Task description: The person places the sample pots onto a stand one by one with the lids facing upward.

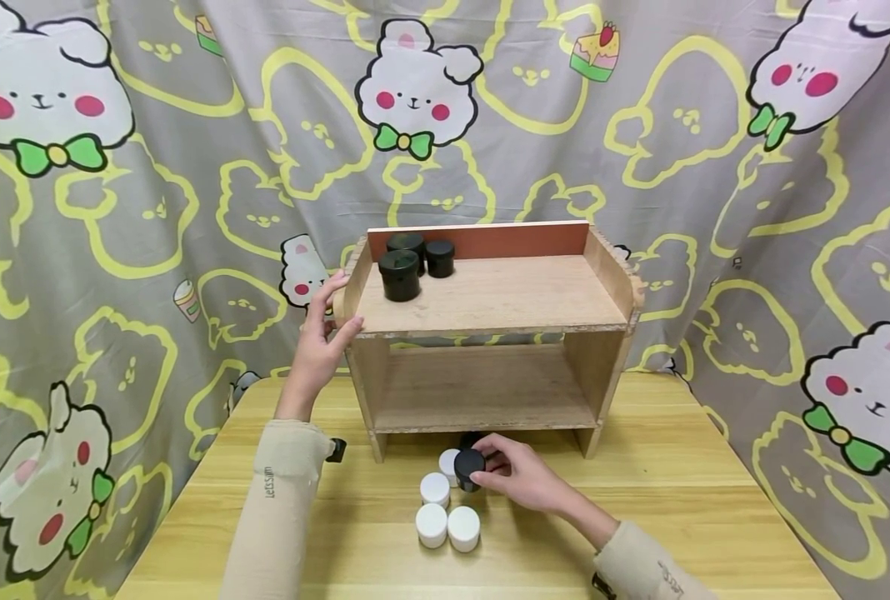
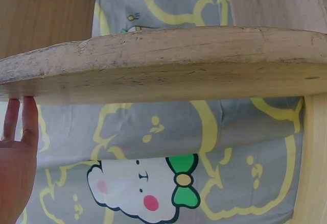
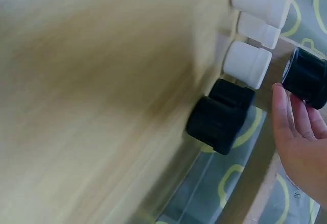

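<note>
My right hand [image 1: 526, 475] pinches a small round black lidded jar [image 1: 469, 467] between thumb and fingers, in front of the wooden shelf unit [image 1: 490, 383]. In the right wrist view that jar is raised off the table. Several white lidded jars [image 1: 434, 490] stand close by on the table. Also there are two black jars [image 3: 217, 124], mostly hidden behind the hand in the head view. Three black jars [image 1: 400, 277] sit at the left of the top shelf. My left hand [image 1: 319, 346] rests on the unit's left side panel, its visible fingers straight in the left wrist view.
The unit has a top shelf with a reddish-brown back strip [image 1: 482, 243] and a lower shelf [image 1: 486, 387]. It stands on a light wood table [image 1: 685, 500]. A grey patterned curtain [image 1: 535, 167] hangs behind and at both sides.
</note>
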Available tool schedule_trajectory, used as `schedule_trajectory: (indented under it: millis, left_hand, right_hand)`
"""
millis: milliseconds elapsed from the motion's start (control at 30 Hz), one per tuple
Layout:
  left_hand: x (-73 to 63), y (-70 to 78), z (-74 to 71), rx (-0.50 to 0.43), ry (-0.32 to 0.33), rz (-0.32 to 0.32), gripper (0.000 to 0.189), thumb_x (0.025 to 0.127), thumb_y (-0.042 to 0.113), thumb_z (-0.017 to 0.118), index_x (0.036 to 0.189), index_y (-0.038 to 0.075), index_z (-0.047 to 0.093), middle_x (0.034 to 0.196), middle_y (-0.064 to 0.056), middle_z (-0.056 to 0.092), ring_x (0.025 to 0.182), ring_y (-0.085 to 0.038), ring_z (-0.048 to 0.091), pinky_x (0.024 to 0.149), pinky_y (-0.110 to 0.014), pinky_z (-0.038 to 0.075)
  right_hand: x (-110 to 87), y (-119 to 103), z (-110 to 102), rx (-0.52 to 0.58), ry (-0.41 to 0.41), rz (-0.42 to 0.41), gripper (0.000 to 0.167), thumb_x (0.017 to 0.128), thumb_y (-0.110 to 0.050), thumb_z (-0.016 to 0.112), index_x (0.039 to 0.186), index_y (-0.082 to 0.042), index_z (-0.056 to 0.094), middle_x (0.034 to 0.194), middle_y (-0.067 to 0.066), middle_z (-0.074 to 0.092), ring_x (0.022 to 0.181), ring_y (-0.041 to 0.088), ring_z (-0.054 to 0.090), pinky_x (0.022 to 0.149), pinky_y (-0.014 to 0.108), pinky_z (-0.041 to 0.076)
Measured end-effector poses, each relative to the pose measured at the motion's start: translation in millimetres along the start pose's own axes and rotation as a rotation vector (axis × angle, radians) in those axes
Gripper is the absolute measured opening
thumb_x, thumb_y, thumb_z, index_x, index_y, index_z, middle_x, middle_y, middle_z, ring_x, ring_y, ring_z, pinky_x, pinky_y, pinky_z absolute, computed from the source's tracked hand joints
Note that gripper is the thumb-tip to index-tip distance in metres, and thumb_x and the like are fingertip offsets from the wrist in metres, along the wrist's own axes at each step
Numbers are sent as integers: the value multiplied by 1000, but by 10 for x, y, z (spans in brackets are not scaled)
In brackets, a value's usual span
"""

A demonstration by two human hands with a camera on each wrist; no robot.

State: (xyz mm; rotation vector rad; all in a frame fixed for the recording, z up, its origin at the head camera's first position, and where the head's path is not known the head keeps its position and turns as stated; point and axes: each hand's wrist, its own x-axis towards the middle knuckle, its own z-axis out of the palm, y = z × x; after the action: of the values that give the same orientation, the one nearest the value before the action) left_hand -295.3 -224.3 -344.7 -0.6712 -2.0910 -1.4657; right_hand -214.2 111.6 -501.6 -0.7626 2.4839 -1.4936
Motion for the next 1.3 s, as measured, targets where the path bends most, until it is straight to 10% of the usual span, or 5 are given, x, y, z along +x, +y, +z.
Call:
schedule_trajectory:
  millis: [200,1067,1300]
  left_hand:
    - [-30,193,-6,-15,-10,-28,61,101,4,62,156,13,37,170,-2,27,135,-29,45,91,-29,47]
    - [-37,223,-8,-4,-5,-45,61,101,5,62,156,14,38,170,0,28,123,-26,50,85,-24,49]
    - [-2,12,-4,16,-2,-27,63,101,4,63,157,17,37,170,0,27,126,-34,50,86,-25,48]
  right_hand:
    - [9,-124,-58,15,21,-14,38,97,-24,74,128,-5,64,116,11,68,97,17,66,83,26,56]
    - [34,-771,-507,-92,82,-128,38,97,-34,74,130,-17,64,115,0,71,104,16,69,94,36,56]
    - [49,-965,-602,-89,100,-179,37,96,-31,76,129,-17,65,114,0,71,103,15,69,92,33,57]
